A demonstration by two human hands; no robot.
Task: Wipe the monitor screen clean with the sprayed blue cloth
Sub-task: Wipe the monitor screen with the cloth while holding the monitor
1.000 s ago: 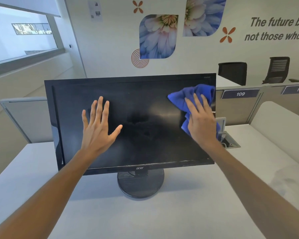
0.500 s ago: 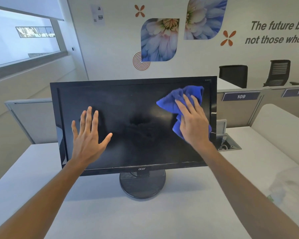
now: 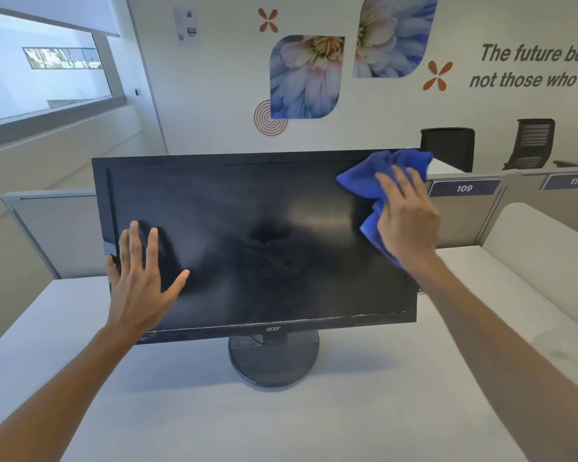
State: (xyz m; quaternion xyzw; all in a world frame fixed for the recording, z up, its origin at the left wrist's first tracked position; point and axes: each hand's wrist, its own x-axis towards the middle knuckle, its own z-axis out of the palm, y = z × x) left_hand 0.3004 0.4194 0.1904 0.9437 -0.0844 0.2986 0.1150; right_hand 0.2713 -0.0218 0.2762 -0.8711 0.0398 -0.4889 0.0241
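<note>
A black monitor (image 3: 247, 235) stands on a round base (image 3: 274, 361) on the white desk, its dark screen dull with smudges and a pale sheen right of centre. My right hand (image 3: 406, 216) presses a crumpled blue cloth (image 3: 381, 175) flat against the screen's upper right corner; part of the cloth hangs below my palm. My left hand (image 3: 141, 281) lies flat with fingers spread on the lower left of the screen, near the left bezel, holding nothing.
The white desk (image 3: 281, 421) runs toward me in front of the monitor. Grey partitions with number plates 109 (image 3: 464, 188) and 110 stand behind at the right. Two black office chairs (image 3: 447, 148) sit at the back wall. A pale padded surface (image 3: 531, 248) lies at the right.
My right hand slid the cloth left across the upper screen, then back to the upper right corner. My left hand shifted down and left on the screen.
</note>
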